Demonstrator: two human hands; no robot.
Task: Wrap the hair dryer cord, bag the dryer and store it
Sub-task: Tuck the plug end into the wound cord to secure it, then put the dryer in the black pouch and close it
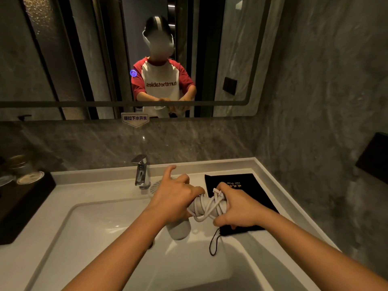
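Note:
I hold a light grey hair dryer (180, 228) over the right side of the sink, its barrel pointing down toward the basin. My left hand (173, 196) grips the dryer's body from the left, index finger raised. The white cord (206, 206) is wound in several loops around the handle. My right hand (235, 208) clasps the cord bundle and handle end from the right. A flat black drawstring bag (249, 185) with gold lettering lies on the counter behind my right hand, its black string (214, 242) dangling into the basin.
A white sink basin (100, 227) fills the foreground, with a chrome faucet (141, 171) at its back. A dark tray (23, 202) with lidded cups stands on the left counter. A mirror hangs above. A grey marble wall stands close on the right.

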